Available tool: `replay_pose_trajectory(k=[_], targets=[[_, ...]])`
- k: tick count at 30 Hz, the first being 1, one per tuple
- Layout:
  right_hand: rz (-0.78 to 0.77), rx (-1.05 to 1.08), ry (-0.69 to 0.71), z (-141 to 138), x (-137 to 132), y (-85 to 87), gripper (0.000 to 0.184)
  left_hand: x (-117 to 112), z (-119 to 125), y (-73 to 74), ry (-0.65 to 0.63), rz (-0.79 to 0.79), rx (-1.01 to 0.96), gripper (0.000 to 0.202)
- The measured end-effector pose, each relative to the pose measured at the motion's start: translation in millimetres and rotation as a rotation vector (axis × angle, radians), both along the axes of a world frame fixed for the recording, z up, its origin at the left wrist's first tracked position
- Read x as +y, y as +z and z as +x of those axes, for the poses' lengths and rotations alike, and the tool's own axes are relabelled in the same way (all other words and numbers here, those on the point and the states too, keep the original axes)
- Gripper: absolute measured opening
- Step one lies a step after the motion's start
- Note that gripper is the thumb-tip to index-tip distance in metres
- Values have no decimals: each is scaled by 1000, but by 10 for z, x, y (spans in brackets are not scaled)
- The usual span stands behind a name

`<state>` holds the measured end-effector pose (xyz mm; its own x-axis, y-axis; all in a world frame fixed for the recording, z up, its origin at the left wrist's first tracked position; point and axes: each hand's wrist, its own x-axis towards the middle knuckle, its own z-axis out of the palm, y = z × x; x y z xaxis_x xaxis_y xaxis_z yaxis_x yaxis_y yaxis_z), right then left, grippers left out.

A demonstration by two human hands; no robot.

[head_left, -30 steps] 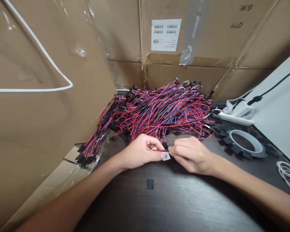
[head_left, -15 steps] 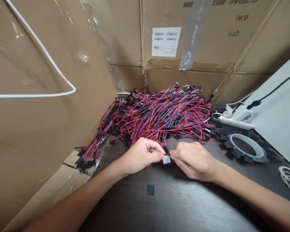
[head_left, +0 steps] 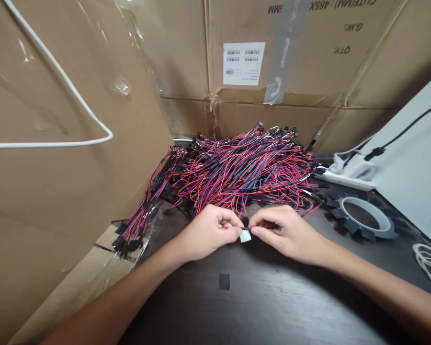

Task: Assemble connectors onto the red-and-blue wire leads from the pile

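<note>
My left hand [head_left: 212, 233] is closed in a pinch on one end of a thin wire [head_left: 245, 228] with a dark section, and a bit of red shows at the fingertips. From the other side, my right hand [head_left: 285, 232] pinches the same wire between thumb and forefinger. Below the wire, between the fingertips, hangs a small pale square of tape [head_left: 245, 236]. Just above it is a small black piece [head_left: 245, 221], whose kind I cannot make out. Behind both hands lies a large heap of red, blue and black wires [head_left: 244, 167] with connectors.
A grey tape roll [head_left: 382, 219] with dark pieces stuck round its rim lies at right. Behind it is a white power strip [head_left: 348, 179]. One dark tape square [head_left: 224, 281] lies on the table [head_left: 273, 306]. Cardboard boxes [head_left: 187, 57] enclose the back and left. A wire bundle [head_left: 138, 220] sits left.
My right hand has shifted its grip, turning so that thumb and forefinger now pinch the wire close to my left fingertips. My left hand has barely moved.
</note>
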<state>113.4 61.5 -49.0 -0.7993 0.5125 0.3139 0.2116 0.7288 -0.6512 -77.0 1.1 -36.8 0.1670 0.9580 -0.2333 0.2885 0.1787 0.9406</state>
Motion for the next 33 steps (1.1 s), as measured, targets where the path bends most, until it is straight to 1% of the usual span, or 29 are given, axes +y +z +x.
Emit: replay_pose_trajectory(k=[3, 10, 16, 21, 24, 27, 30, 33], targets=[[-58, -35, -13, -10, -1, 13, 12, -5, 5, 3, -8, -7, 29, 10], [60, 16, -7, -9, 2, 30, 17, -8, 21, -6, -35, 18, 33, 14], [-22, 18, -8, -12, -12, 28, 14, -12, 34, -4, -29, 44, 47, 14], [-11, 55, 0, -9, -35, 21, 12, -19, 34, -5, -42, 59, 55, 14], [30, 62, 33, -2, -39, 6, 10, -24, 27, -11, -60, 71, 51, 16], [112, 75, 55, 1, -35, -15, 10, -28, 19, -7, -70, 76, 47, 16], [180, 92, 55, -8, -37, -14, 11, -29, 15, 3, -67, 78, 59, 15], [207, 107, 49, -18, -52, 11, 12, -26, 17, 14, -80, 98, 61, 13]])
